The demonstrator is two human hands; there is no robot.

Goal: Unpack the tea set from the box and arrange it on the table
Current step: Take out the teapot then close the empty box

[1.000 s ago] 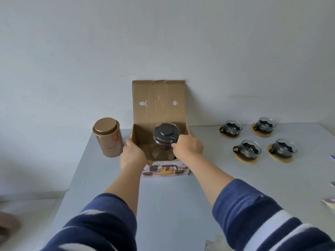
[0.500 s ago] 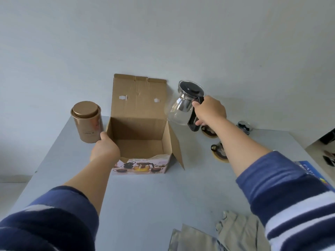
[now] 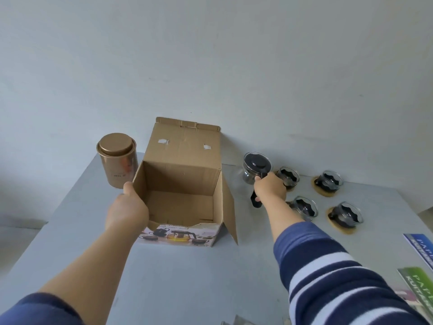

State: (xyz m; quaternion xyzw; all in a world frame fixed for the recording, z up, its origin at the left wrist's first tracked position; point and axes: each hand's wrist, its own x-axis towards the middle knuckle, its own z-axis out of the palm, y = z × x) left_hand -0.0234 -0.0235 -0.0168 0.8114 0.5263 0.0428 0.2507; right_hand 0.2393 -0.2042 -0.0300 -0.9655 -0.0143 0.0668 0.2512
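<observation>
On the grey table [image 3: 178, 277], right hand [image 3: 269, 187] grips the black-lidded glass teapot [image 3: 254, 171]; left hand [image 3: 127, 208] clasps the box [image 3: 182, 184]

We wore a long-sleeved top in dark navy with broad white stripes around the right sleeve [image 3: 332, 277]. Both sleeves were pushed up, leaving the forearms bare. Our left hand [image 3: 127, 211] and right hand [image 3: 269, 187] were ungloved.

Soft, even daylight, faint shadows, mild wide-angle bending at the edges, slightly soft focus throughout.
</observation>
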